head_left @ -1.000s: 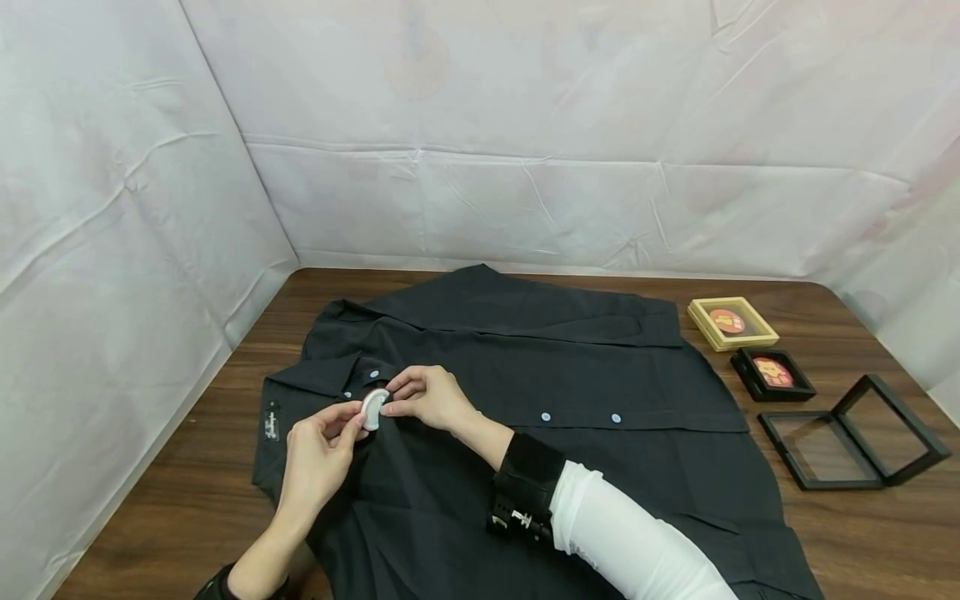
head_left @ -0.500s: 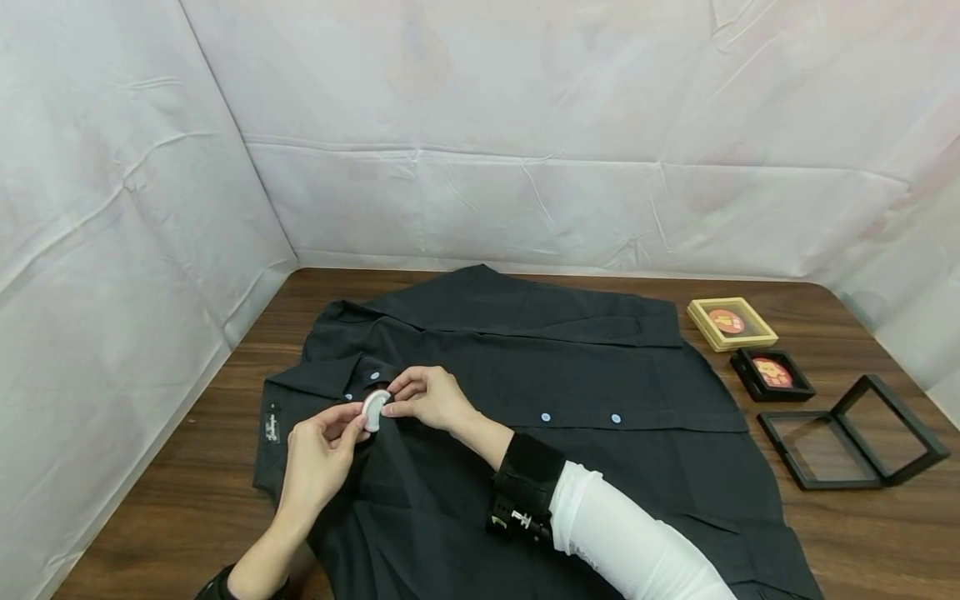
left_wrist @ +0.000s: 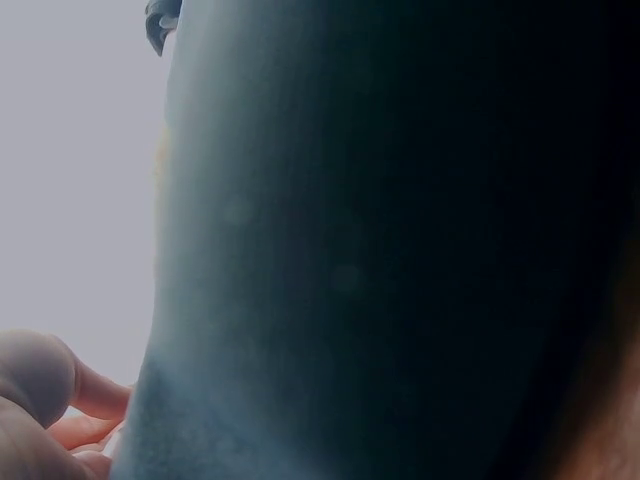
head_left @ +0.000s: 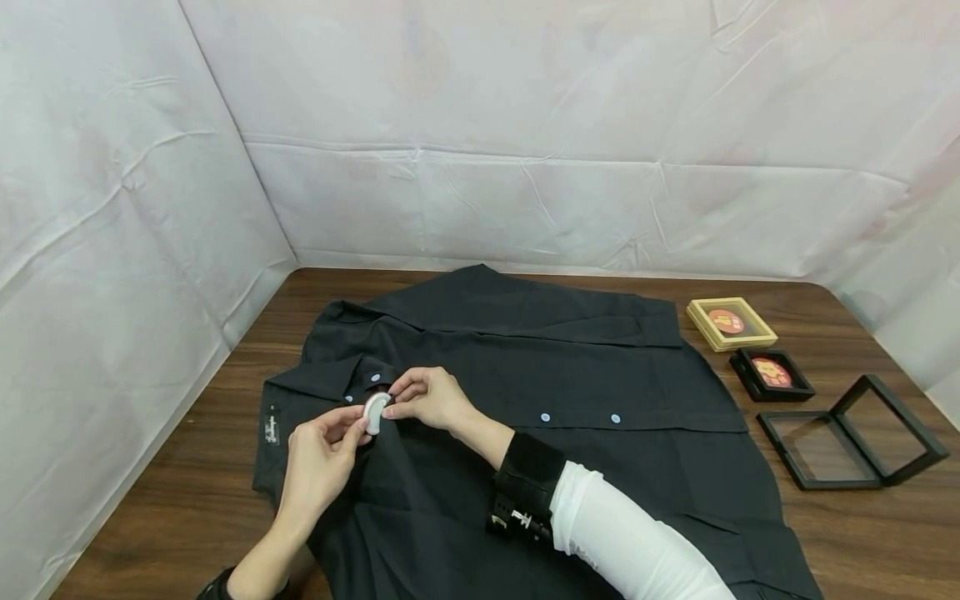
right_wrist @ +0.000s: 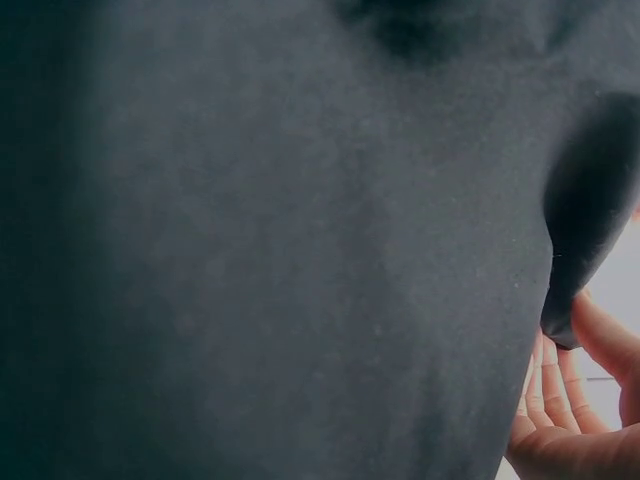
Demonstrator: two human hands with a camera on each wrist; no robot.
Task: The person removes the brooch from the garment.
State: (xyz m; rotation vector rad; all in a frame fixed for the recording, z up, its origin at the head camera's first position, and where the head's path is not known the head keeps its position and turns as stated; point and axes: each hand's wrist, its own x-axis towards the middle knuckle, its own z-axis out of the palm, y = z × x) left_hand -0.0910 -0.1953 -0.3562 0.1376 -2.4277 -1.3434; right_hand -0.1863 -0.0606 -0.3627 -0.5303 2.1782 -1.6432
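A dark shirt (head_left: 480,483) lies spread over the table, its collar and several pale buttons at the left. Near the collar, a small round badge-like piece (head_left: 371,418) shows a white rim and silvery face, partly covered by dark cloth. The left hand (head_left: 318,458) pinches its left edge between thumb and fingers. At its right edge, the right hand (head_left: 435,402) pinches the shirt cloth with thumb and fingertips. In the right wrist view, a fold of dark cloth (right_wrist: 590,190) runs between the right thumb and fingers. Dark cloth (left_wrist: 330,240) hides most of the left wrist view.
At the right stand a yellow-framed case (head_left: 731,340) and a black case (head_left: 795,392), each with a red-and-yellow round badge inside. An open black display frame (head_left: 817,483) lies nearer. White sheeting (head_left: 465,208) walls the wooden table (head_left: 180,500) behind and at left.
The round piece has tilted slightly and shifted a little downward, showing a narrower silvery face. The hands stay almost in the same place.
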